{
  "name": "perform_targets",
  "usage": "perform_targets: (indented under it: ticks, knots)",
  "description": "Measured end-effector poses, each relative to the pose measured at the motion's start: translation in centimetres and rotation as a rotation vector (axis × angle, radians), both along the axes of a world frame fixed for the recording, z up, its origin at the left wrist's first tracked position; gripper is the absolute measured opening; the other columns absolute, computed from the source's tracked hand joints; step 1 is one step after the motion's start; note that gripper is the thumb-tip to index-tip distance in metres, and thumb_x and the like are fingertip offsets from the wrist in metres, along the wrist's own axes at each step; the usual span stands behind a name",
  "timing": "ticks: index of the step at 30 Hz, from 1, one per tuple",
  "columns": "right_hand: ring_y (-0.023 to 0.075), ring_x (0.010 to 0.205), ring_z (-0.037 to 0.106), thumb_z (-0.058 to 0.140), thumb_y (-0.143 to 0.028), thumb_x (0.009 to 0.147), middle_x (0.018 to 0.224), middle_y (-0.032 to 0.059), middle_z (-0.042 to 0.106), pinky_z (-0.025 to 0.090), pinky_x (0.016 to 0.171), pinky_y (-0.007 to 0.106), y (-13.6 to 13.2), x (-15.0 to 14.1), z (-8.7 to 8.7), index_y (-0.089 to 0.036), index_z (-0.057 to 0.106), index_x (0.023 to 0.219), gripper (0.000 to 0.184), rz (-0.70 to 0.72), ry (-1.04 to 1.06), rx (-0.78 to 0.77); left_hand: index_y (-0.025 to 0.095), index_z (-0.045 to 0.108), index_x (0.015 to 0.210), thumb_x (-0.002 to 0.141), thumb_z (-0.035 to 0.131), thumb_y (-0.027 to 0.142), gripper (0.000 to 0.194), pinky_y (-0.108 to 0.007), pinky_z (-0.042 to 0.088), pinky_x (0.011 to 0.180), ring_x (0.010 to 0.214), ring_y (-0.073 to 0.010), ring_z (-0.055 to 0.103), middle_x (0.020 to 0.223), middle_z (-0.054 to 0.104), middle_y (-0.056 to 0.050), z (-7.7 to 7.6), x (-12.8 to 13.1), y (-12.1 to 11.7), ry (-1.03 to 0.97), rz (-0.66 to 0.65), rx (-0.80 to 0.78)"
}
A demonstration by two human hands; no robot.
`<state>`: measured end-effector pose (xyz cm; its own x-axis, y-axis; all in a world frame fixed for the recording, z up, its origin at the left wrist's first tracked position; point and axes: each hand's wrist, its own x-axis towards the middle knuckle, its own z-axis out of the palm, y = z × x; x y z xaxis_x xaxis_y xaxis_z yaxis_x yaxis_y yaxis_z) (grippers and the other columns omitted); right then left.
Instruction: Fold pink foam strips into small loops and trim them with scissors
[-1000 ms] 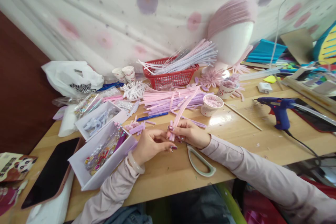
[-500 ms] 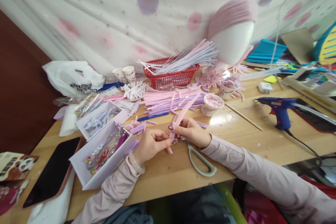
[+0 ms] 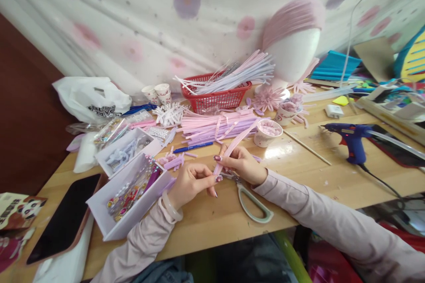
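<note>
Between thumb and fingers, my right hand grips a few pink pipe cleaners laid side by side, their long ends slanting up and to the right. My left hand is closed in a pinch at the lower end of the same pipe cleaners; its fingertips partly hide the contact. Under my right hand lies a pair of scissors with a grey-green handle, its blades mostly covered. Behind the hands are bundles of pink and purple pipe cleaners. Short cut purple pieces lie left of them beside a blue pen.
A paper cup of pink pieces and a wooden stick stand right. Farther right is a blue glue gun. White boxes and a phone are at left; a red basket and foam head are behind.
The pink pipe cleaners have tipped further right in my right hand. My left fingertips have shifted slightly down and away from my right fingers. The view has moved a little.
</note>
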<state>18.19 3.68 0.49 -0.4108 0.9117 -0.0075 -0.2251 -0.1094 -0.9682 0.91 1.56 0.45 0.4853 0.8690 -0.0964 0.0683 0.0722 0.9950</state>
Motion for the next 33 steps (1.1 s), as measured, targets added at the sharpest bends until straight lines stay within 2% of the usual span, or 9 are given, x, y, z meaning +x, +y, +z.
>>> perform_targets:
  ticks: [5,8,13,17,22,25,27,29,33]
  knots:
    - [0.0036,0.038,0.039,0.071,-0.037,0.069,0.05,-0.006,0.053,0.026,0.037,0.016,0.03,0.08,-0.09,-0.016,0.049,0.073,0.031,0.119,0.019,-0.012,0.014,0.059,0.056,0.071,0.068,0.031,0.024,-0.022,0.044,0.05,0.046,-0.0125,0.059,0.049,0.066,-0.003,0.07,0.12,-0.07,0.018,-0.006,-0.004]
    - [0.0034,0.039,0.04,0.071,-0.038,0.068,0.051,-0.0052,0.053,0.026,0.037,0.016,-0.09,0.02,-0.05,-0.014,0.049,0.068,0.032,0.157,-0.048,0.008,0.014,0.06,0.056,0.071,0.067,0.031,0.024,-0.022,0.045,0.051,0.046,-0.0128,0.06,0.049,0.066,-0.003,0.09,0.27,-0.21,0.051,-0.002,0.024]
    - [0.0025,0.034,0.036,0.071,-0.038,0.069,0.044,-0.0076,0.048,0.021,0.034,0.016,0.17,0.1,-0.19,-0.015,0.046,0.063,0.034,0.145,-0.033,-0.04,0.013,0.066,0.067,0.071,0.066,0.029,0.017,-0.023,0.048,0.052,0.049,-0.0145,0.063,0.054,0.069,-0.004,-0.17,0.41,-0.5,0.19,0.045,0.095]
    - [0.0027,0.033,0.034,0.07,-0.038,0.07,0.041,-0.0082,0.044,0.02,0.034,0.017,0.51,0.27,-0.06,-0.015,0.046,0.062,0.034,0.098,0.039,-0.081,0.014,0.063,0.066,0.071,0.067,0.031,0.018,-0.022,0.048,0.053,0.05,-0.0138,0.063,0.054,0.068,-0.002,-0.03,0.41,-0.34,0.217,0.097,0.153]
    - [0.0026,0.034,0.033,0.07,-0.036,0.07,0.041,-0.0078,0.043,0.018,0.034,0.017,0.56,0.34,0.35,-0.015,0.047,0.061,0.033,0.074,0.075,-0.077,0.019,0.046,0.055,0.084,0.05,0.042,0.037,-0.022,0.046,0.052,0.043,-0.0115,0.058,0.043,0.06,0.002,0.36,0.0,0.14,0.093,0.307,0.197]
    - [0.0026,0.034,0.033,0.07,-0.038,0.069,0.041,-0.0077,0.042,0.019,0.034,0.017,0.49,0.25,0.28,-0.014,0.047,0.06,0.034,0.083,0.076,-0.087,0.019,0.042,0.042,0.086,0.043,0.046,0.052,-0.025,0.048,0.058,0.048,-0.0129,0.061,0.046,0.062,-0.003,0.34,-0.17,0.15,0.142,0.279,0.302]
    - [0.0027,0.033,0.033,0.07,-0.04,0.069,0.04,-0.0078,0.042,0.019,0.034,0.017,0.46,0.19,0.12,-0.014,0.047,0.06,0.036,0.11,0.078,-0.097,0.018,0.055,0.048,0.078,0.058,0.044,0.04,-0.026,0.05,0.063,0.059,-0.016,0.064,0.059,0.069,-0.005,0.31,-0.07,0.03,0.202,0.203,0.417]
    - [0.0028,0.033,0.033,0.069,-0.041,0.07,0.041,-0.0078,0.043,0.02,0.034,0.017,0.42,0.15,-0.05,-0.015,0.047,0.061,0.036,0.147,0.069,-0.098,0.018,0.067,0.066,0.067,0.072,0.035,0.018,-0.027,0.051,0.069,0.069,-0.0184,0.066,0.073,0.073,-0.005,0.3,0.14,-0.12,0.257,0.161,0.526]
    - [0.0029,0.036,0.035,0.068,-0.041,0.071,0.047,-0.0066,0.048,0.022,0.035,0.017,0.35,0.2,-0.22,-0.015,0.047,0.064,0.035,0.197,-0.012,-0.025,0.019,0.072,0.072,0.068,0.072,0.028,0.009,-0.027,0.052,0.071,0.072,-0.0183,0.066,0.076,0.074,-0.004,0.3,0.37,-0.33,0.273,0.13,0.539]
